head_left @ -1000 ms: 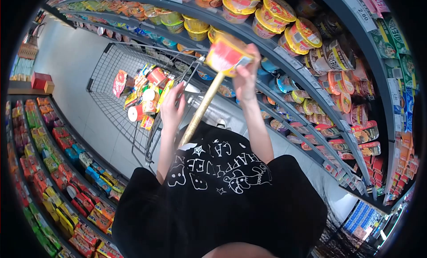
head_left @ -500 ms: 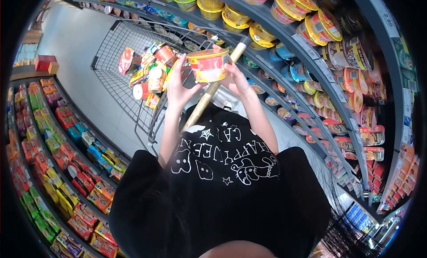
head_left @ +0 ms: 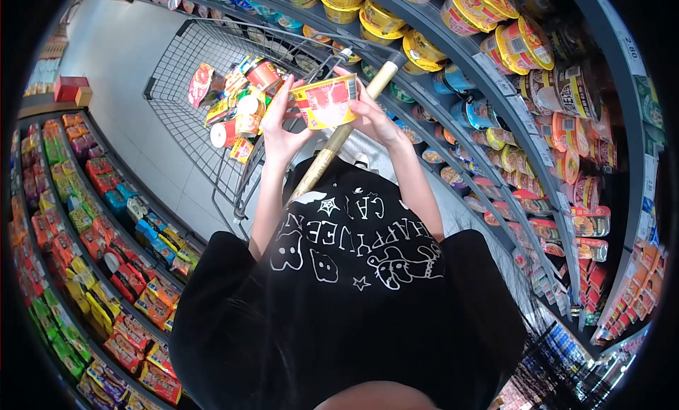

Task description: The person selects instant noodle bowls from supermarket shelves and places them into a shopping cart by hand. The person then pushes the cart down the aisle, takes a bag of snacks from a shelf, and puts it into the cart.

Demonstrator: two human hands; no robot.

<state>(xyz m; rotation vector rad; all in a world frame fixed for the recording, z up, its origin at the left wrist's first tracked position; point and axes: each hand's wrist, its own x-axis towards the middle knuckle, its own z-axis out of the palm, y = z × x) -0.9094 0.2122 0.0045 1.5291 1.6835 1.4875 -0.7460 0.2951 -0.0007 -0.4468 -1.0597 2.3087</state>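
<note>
Between my two hands is a red-and-yellow instant noodle bowl [head_left: 327,104], held up above the cart's handle bar [head_left: 324,157]. My left hand [head_left: 283,130] grips its left side, thumb low and fingers along the edge. My right hand [head_left: 376,120] closes on its right side, with the fingers partly hidden behind it. The bowl is tilted so that its printed side faces me. Beyond it stands a wire shopping cart [head_left: 173,77] holding several noodle cups [head_left: 249,120] and packets, among them a red tub [head_left: 262,75].
Shelves of noodle bowls [head_left: 523,45] rise close on my right, with price labels [head_left: 539,140] along their edges. Shelves of bright snack packets [head_left: 106,314] curve along my left. Pale floor [head_left: 117,56] runs between them, and a red box [head_left: 71,89] sits at the far left.
The noodle bowl has turned and tilted in my hands, so its rim shows at a different angle. Both hands stay around it. The shelves have shifted slightly in view.
</note>
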